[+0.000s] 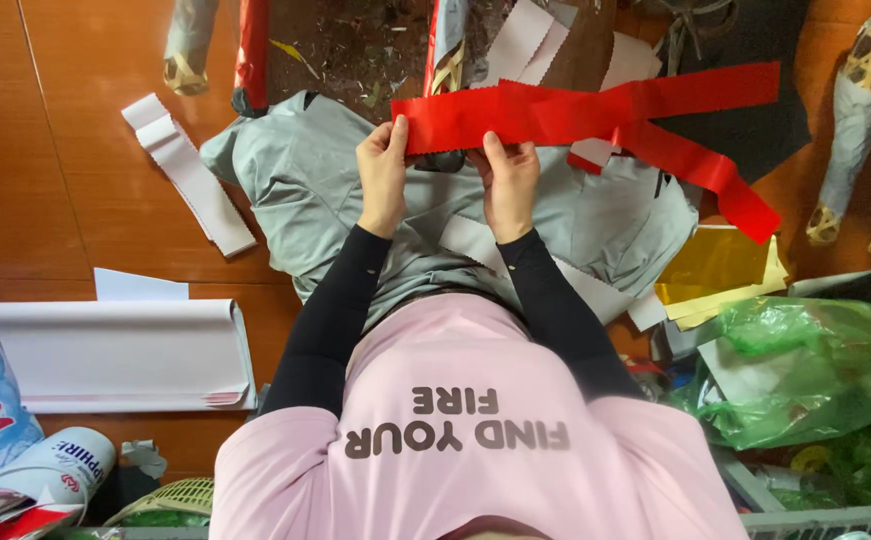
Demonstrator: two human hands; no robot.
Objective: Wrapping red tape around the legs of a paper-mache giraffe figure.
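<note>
Above your lap, your left hand [384, 175] and right hand [508, 180] both pinch the near edge of red scalloped paper strips [596, 112], each grip closed on them. Strips fan rightward, crossing over one another. Grey cloth [301, 185] covers your knees; white paper strip [188, 172] lies on the wooden floor [36, 150] left.

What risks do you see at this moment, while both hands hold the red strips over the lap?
1. The left hand and right hand pinch only one end of the red strips; the long loose ends to the right may twist or crease.
2. Those ends hang over the gold foil sheets and may snag on them.
3. White paper strips lie on the floor nearby and might get crushed.
</note>
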